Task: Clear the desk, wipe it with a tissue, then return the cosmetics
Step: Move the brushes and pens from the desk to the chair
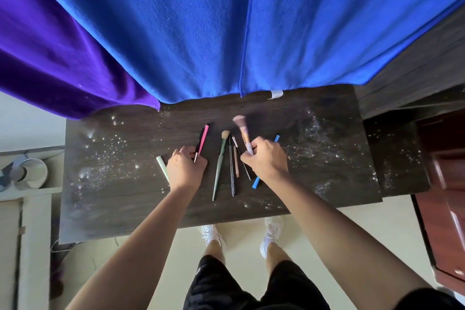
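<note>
Currently I see left hand (186, 167) pinching slim pink and black pencils (204, 137), right hand (264, 158) clutching fluffy pink brush (243, 133); thin sticks could slip.

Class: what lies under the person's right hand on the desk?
A blue stick runs beneath the right hand; both ends show, its middle is covered. The hand grips a pink-bristled brush.

Both hands (186, 168) (266, 158) around cosmetics (221, 158) on desk (113, 196)

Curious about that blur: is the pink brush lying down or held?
Held: the right hand grips the pink brush by its handle, bristles blurred.
</note>
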Motion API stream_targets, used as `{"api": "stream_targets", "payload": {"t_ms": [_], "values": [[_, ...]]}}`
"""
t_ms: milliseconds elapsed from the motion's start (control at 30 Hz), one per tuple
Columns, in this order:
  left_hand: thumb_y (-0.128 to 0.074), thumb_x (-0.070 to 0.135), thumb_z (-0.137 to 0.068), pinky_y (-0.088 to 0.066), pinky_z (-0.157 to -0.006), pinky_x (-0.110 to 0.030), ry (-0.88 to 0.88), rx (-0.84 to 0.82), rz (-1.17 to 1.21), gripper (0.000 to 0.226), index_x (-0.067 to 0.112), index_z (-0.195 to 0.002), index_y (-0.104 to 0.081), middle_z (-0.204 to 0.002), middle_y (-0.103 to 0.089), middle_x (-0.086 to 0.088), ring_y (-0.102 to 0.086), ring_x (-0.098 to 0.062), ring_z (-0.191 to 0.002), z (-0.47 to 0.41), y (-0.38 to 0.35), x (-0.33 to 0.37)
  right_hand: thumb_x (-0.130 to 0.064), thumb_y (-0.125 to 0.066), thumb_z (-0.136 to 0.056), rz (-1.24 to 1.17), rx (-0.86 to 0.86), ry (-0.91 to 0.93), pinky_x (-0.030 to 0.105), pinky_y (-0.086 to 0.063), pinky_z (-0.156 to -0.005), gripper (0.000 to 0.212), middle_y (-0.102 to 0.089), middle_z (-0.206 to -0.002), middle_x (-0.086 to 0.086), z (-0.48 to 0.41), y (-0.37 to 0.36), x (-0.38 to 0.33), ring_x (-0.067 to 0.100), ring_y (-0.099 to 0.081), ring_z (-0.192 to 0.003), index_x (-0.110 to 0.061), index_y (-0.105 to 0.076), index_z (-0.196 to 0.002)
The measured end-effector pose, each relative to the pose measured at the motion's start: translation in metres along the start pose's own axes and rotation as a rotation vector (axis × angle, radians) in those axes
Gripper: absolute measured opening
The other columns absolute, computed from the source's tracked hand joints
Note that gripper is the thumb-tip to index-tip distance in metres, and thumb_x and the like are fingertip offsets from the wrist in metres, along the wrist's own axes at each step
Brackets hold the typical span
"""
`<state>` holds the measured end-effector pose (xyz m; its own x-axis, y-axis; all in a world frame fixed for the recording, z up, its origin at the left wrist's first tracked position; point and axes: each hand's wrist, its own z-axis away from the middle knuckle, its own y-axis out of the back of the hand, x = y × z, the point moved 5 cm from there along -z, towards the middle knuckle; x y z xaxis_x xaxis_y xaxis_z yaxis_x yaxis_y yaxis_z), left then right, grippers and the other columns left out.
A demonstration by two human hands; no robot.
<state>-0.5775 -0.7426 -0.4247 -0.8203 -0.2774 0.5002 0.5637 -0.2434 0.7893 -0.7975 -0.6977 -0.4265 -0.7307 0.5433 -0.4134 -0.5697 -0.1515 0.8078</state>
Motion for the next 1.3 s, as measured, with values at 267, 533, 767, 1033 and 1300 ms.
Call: {"api": "stream_targets", "payload": {"t_ms": [267, 533, 767, 1033, 1300], "values": [[-0.067, 0.011, -0.076, -0.037, -0.064, -0.029, -0.003, 0.040, 0.078, 0.010, 0.014, -0.082, -0.073, -0.075, -0.067, -0.008, -0.060, -0.028, -0.075, 0.005, 0.004, -0.002, -0.027, -0.070, -0.081, -0.095, 0.040, 0.038, 0.033, -0.055, -0.063, 0.012, -0.072, -0.077, -0.002, 0.004, -0.002, 0.006, 0.019, -0.067, -0.072, -0.018, -0.073, -0.087], [-0.071, 0.026, -0.081, -0.039, -0.068, -0.016, -0.028, 0.118, 0.259, 0.017, 0.031, -0.095, -0.077, -0.074, -0.066, 0.004, -0.059, -0.008, -0.071, 0.021, 0.043, 0.026, -0.029, -0.071, -0.075, -0.186, 0.117, 0.072, 0.024, -0.050, -0.063, 0.012, -0.072, -0.069, -0.008, 0.015, 0.041, 0.000, 0.012, -0.066, -0.066, -0.021, -0.075, -0.083], [-0.068, 0.027, -0.084, -0.053, -0.078, -0.032, -0.162, 0.145, 0.328, 0.020, 0.037, -0.099, -0.076, -0.070, -0.068, 0.003, -0.064, -0.012, -0.067, 0.044, 0.088, 0.100, -0.032, -0.072, -0.075, -0.273, 0.270, 0.133, 0.009, -0.037, -0.054, 0.006, -0.068, -0.063, -0.015, 0.027, 0.121, -0.004, 0.009, -0.060, -0.059, -0.026, -0.071, -0.076], [-0.069, 0.025, -0.083, -0.053, -0.074, -0.032, -0.329, 0.172, 0.416, 0.037, 0.060, -0.074, -0.065, -0.072, -0.070, 0.006, -0.066, -0.009, -0.066, 0.069, 0.105, 0.166, -0.037, -0.070, -0.071, -0.336, 0.393, 0.123, 0.029, -0.052, -0.066, 0.010, -0.071, -0.068, -0.012, 0.048, 0.174, 0.015, 0.013, -0.066, -0.068, -0.028, -0.070, -0.076], [-0.072, 0.022, -0.084, -0.054, -0.077, -0.032, -0.535, -0.066, 0.472, 0.018, 0.032, -0.098, -0.075, -0.081, -0.071, 0.005, -0.067, -0.012, -0.071, 0.085, 0.085, 0.199, -0.034, -0.073, -0.074, -0.382, 0.608, -0.066, 0.021, -0.046, -0.062, 0.006, -0.064, -0.062, -0.016, 0.129, 0.188, 0.051, 0.006, -0.061, -0.065, -0.030, -0.070, -0.075]]}}
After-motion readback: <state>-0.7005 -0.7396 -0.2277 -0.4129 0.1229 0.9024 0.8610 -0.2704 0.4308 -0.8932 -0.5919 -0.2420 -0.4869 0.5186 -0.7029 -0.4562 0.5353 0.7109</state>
